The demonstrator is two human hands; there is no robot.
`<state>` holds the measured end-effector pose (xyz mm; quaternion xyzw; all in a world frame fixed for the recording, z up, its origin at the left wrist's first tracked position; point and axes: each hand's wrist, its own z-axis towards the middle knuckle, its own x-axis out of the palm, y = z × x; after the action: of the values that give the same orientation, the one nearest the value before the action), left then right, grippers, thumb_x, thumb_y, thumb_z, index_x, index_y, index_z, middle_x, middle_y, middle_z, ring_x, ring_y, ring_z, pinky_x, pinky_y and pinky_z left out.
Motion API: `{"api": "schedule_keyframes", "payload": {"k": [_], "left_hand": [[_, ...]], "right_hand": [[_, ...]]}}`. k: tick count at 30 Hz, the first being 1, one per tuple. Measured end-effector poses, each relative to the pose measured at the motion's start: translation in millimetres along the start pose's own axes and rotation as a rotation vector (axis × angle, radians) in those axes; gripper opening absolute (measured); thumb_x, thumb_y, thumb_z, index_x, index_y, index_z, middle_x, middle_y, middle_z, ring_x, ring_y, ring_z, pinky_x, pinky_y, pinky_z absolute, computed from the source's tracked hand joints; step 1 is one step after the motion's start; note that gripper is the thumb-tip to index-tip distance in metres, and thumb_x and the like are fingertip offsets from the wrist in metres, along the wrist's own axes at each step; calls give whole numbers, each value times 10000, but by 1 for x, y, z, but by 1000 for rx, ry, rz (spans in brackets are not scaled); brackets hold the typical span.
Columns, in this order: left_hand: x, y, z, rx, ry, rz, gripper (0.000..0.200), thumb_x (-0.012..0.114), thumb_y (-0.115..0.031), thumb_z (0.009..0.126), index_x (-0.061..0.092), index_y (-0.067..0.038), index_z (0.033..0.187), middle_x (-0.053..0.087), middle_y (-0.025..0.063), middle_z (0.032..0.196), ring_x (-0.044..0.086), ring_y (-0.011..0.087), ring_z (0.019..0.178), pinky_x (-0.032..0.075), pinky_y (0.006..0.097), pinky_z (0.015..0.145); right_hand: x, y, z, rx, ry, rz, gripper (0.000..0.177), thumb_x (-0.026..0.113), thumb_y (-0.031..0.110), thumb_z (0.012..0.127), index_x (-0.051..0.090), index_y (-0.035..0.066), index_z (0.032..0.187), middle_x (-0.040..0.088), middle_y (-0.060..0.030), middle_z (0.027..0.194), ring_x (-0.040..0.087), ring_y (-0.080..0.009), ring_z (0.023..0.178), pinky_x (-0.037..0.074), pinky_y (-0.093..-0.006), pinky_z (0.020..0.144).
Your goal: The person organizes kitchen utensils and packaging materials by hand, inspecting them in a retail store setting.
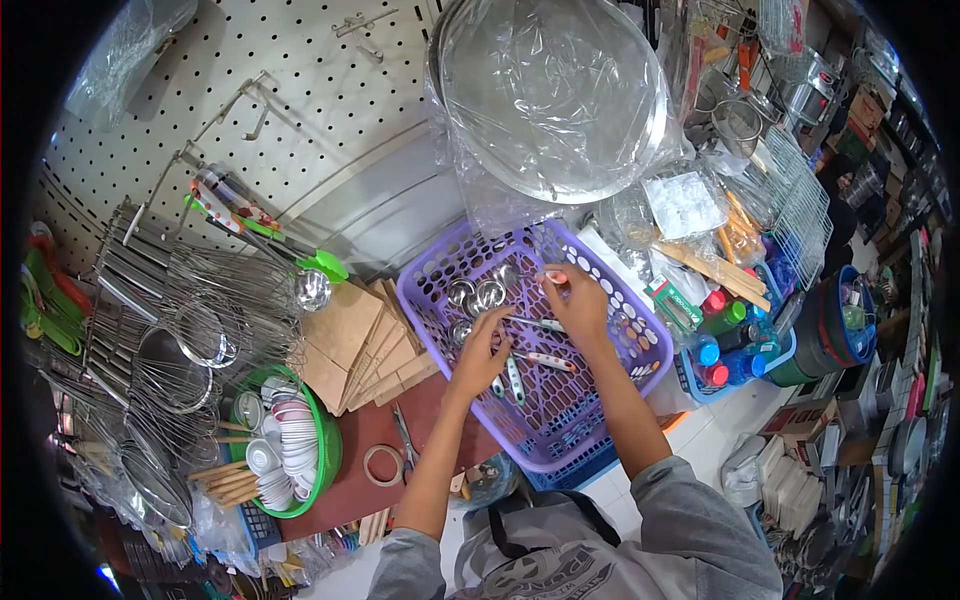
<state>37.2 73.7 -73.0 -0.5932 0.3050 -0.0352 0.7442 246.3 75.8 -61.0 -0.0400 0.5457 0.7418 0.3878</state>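
Note:
Both of my hands are over a purple plastic basket (585,447) in the middle of the view. My left hand (483,352) is low in the basket with its fingers bent, beside metal ladle bowls (488,294) and spotted handles (515,380); what its fingertips hold, if anything, is hidden. A thin utensil (537,323) lies between the two hands. My right hand (578,300) is raised higher, with thumb and finger pinched on a small pale thing (555,276) that is too small to name. An orange-spotted handle (551,361) rests below it.
Scissors (405,440) and a tape roll (383,465) lie on the red-brown surface at left, near a green basket of white bowls (328,440). Wooden boards (350,345) lean behind. Bottles in a blue basket (790,355) stand right; whisks hang left.

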Motion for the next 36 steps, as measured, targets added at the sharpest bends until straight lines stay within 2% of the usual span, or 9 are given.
{"api": "schedule_keyframes", "payload": {"k": [1, 7, 12, 15, 21, 27, 30, 31, 36], "left_hand": [[0, -3, 0, 17, -26, 31, 541, 631, 16, 912, 519, -102, 1428, 532, 135, 1374, 591, 278, 1110, 501, 382, 978], [-3, -10, -1, 221, -152, 250, 625, 701, -100, 915, 464, -104, 1493, 502, 161, 1457, 535, 346, 1252, 379, 440, 1131], [-5, -16, -5, 182, 44, 231, 584, 740, -155, 905, 524, -80, 1443, 608, 176, 1351, 576, 320, 1252, 426, 424, 1086], [-2, -7, -2, 36, 89, -50, 532, 756, -185, 904, 568, -56, 1385, 704, 163, 1174, 668, 291, 1100, 500, 409, 977], [-2, 6, -4, 26, 91, 49, 269, 720, -144, 927, 692, -18, 1163, 756, 144, 960, 728, 236, 865, 550, 355, 802], [-6, -4, -12, -3, 50, 124, 168, 683, -112, 954, 698, 32, 1039, 751, 131, 852, 714, 190, 752, 531, 307, 711], [-3, -5, -18, 14, -64, -125, 145, 655, -89, 979, 697, 40, 1031, 739, 102, 812, 698, 137, 763, 528, 295, 716], [-6, -4, -18, -27, -55, -104, 145, 635, -75, 997, 694, 47, 1049, 733, 74, 848, 686, 106, 807, 526, 276, 736], [-11, -10, -33, -29, -112, -368, 168, 630, -83, 1008, 680, 60, 1082, 725, 49, 934, 685, 106, 846, 526, 250, 775]], "right_hand": [[-1, 4, 1, -42, -60, 59, 187, 729, 235, 923, 748, 74, 1016, 719, -95, 875, 695, -197, 715, 524, -339, 600], [-8, 17, 3, -111, -12, 477, 179, 715, 140, 950, 712, 30, 1092, 540, 0, 898, 526, -82, 701, 440, -198, 590], [-9, 25, 1, 63, 248, 795, 279, 666, 205, 1002, 671, 30, 1219, 521, 11, 975, 520, -57, 703, 435, -207, 572], [-9, 26, 2, 129, 370, 843, 355, 653, 244, 1015, 645, 39, 1305, 550, 10, 985, 527, -45, 691, 438, -201, 573], [13, 16, -6, 188, 483, 890, 438, 689, 211, 990, 606, 55, 1391, 661, -32, 1005, 570, -40, 689, 462, -204, 573], [13, 24, -9, 111, 587, 824, 469, 725, 168, 954, 605, 21, 1383, 685, -59, 1067, 607, -59, 786, 503, -222, 600], [13, 29, -12, 89, 655, 794, 461, 730, 184, 950, 621, 22, 1368, 693, -60, 1072, 624, -81, 872, 522, -240, 671], [9, 33, -11, 103, 706, 686, 462, 730, 206, 951, 628, 10, 1356, 703, -65, 1077, 628, -98, 944, 532, -266, 761], [24, 45, -16, 45, 708, 797, 481, 728, 217, 953, 615, -18, 1357, 699, -59, 1058, 616, -91, 932, 524, -260, 772]]}}
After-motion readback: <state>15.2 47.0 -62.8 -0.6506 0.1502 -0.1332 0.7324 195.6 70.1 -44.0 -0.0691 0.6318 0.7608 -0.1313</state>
